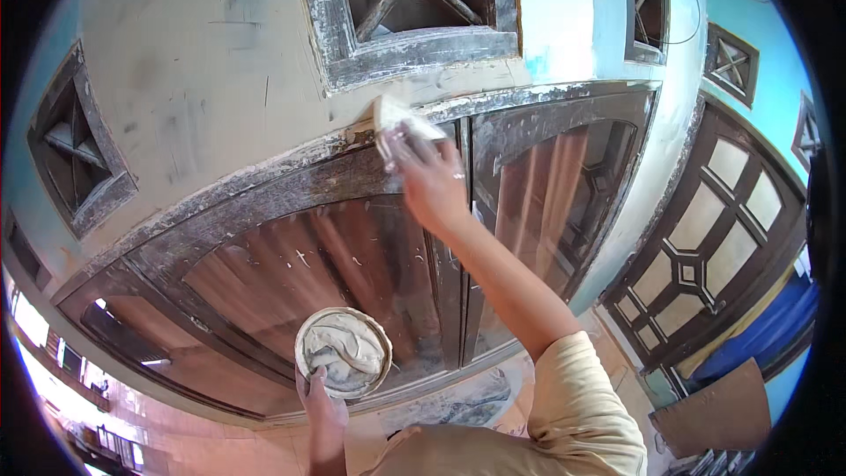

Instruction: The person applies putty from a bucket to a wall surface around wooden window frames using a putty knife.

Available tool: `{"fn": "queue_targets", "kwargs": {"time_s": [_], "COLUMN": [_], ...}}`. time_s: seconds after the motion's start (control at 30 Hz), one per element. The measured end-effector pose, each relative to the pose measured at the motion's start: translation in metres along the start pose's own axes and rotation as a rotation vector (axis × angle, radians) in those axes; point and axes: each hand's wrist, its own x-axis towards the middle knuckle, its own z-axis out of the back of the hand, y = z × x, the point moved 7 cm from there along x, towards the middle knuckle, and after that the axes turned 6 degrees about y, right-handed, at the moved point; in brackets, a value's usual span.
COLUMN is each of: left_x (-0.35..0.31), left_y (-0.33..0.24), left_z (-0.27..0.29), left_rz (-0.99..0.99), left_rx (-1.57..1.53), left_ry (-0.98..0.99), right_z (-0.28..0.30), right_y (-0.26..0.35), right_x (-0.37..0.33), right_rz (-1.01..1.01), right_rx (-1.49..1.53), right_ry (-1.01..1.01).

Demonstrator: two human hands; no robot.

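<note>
My left hand [322,405] grips the rim of a round tub [300,354] low in front of me, thumb over the edge. Pale, creamy putty [352,348] with swirls and ridges fills it. Up ahead, my right hand [429,172] is raised and partly blurred, its fingers closed on a flat, whitish putty spreader [397,119]. The spreader is at the wall just above the dark wooden window frame [326,178]; blur hides whether its edge touches. Greyish putty coats the wall [203,106] to the left.
A small cross-barred vent [423,48] sits above the window, another vent [79,145] at the left. Glass panes [308,264] with curtains behind are directly ahead. To the right stand a panelled door [705,229], blue cloth [749,339] and a brown board [718,419].
</note>
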Motion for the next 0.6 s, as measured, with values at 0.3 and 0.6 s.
{"fn": "queue_targets", "kwargs": {"time_s": [0.3,0.6], "left_x": [-0.008,0.008], "left_y": [-0.016,-0.009], "left_z": [0.015,0.006], "left_rz": [-0.026,0.002], "left_rx": [-0.014,-0.003], "left_ry": [-0.067,-0.031], "right_z": [0.057,-0.002], "right_y": [-0.098,0.023], "right_x": [-0.011,0.013], "right_rz": [-0.364,-0.115], "right_rx": [-0.098,-0.021], "right_ry": [-0.284,-0.026]}}
